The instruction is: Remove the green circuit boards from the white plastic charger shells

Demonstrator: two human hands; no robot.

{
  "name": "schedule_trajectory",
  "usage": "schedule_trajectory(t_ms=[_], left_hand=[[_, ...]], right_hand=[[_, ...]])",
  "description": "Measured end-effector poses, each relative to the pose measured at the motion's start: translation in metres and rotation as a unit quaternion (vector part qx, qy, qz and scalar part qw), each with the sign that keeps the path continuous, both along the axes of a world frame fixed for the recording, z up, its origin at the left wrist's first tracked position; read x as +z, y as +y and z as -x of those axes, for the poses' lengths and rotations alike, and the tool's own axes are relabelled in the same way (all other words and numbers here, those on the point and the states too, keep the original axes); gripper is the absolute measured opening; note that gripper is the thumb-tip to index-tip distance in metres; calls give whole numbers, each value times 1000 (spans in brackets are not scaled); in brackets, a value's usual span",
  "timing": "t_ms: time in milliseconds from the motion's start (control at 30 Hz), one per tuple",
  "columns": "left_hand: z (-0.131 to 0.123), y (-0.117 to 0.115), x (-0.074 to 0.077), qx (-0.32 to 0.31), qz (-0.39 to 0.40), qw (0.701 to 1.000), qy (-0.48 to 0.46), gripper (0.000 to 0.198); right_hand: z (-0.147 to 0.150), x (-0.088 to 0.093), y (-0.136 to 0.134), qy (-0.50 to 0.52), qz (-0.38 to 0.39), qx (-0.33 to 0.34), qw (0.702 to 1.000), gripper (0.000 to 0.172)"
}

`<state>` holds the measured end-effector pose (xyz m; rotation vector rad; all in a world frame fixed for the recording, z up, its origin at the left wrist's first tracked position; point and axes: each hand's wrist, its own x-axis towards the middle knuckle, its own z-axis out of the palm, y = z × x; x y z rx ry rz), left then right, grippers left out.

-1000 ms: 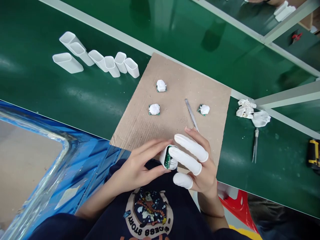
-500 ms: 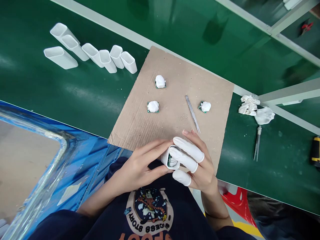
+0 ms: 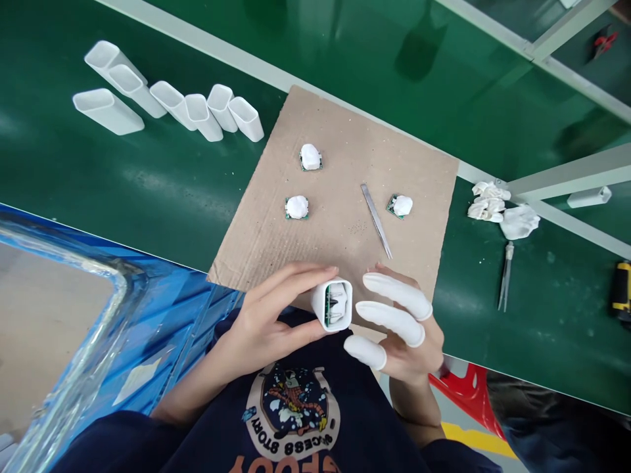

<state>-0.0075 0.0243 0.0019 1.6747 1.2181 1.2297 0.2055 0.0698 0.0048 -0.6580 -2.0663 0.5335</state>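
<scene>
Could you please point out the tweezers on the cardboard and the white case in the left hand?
Tweezers (image 3: pixel 376 220): head view, middle of the metal body.
White case (image 3: pixel 319 303): head view, outer side wall.

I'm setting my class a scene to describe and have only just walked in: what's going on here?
A person's left hand holds a white casing, its open end showing a green board inside. The right hand, with white finger covers on three digits, is open just beside the casing. Beyond, three white-topped green boards and tweezers lie on a cardboard sheet. Seven other casings are on the green table to the left.
</scene>
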Motion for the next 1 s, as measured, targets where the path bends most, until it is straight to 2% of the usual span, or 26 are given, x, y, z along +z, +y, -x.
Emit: schedule_trajectory(t_ms=[133, 233, 300, 400, 467, 700, 1000], left_hand=[[-2, -2, 4, 14, -38, 997, 59, 51], [-4, -4, 6, 26, -57, 993, 99, 49], [-7, -4, 4, 44, -68, 989, 121, 49], [-10, -4, 0, 54, -88, 982, 156, 46], [-11, -4, -2, 47, -108, 976, 182, 46], [-13, -5, -5, 40, -136, 964, 224, 52], [-8, -4, -5, 25, -136, 962, 234, 52]], right_hand=[[4, -1, -10, -31, -21, -34, 999, 43], [6, -3, -17, -17, -14, -58, 998, 48], [8, -2, -21, 0, 43, -81, 996, 47], [11, 4, -23, 1, 175, -102, 979, 35], [14, 8, -22, -22, 219, -100, 970, 28], [21, 12, -15, -116, 180, -125, 969, 22], [20, 12, -11, -122, 191, -104, 968, 15]])
